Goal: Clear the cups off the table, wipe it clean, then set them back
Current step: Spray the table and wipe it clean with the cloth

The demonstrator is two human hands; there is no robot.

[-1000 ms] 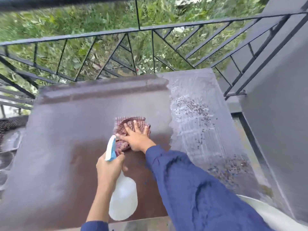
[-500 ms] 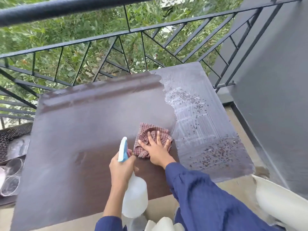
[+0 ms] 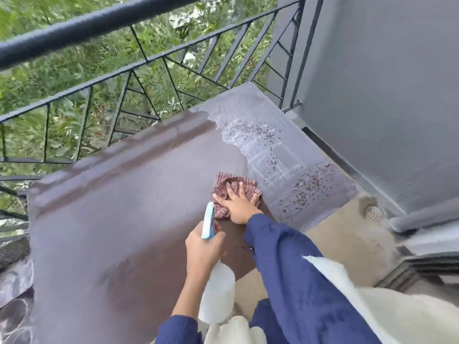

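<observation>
No cups on the table [image 3: 124,219]; blurry shapes [image 3: 15,316] at eight o'clock may be them. The right hand [image 3: 238,207], fingers spread, presses the cloth [image 3: 229,183]; the left hand [image 3: 202,247] grips the spray bottle [image 3: 216,294]. The speckled patch [image 3: 285,170] at two o'clock awaits wiping.

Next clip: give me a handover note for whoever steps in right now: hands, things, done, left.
Left hand grips the spray bottle, nozzle toward the table.
Right hand presses flat on the checked cloth.
The checked cloth lies on the table, at the edge of the streaky, speckled patch on its right side.
Done: no cups on the tabletop; left and middle look wiped.
Left: wipe the speckled patch, then set the cups back; they are not clearly in view.
</observation>
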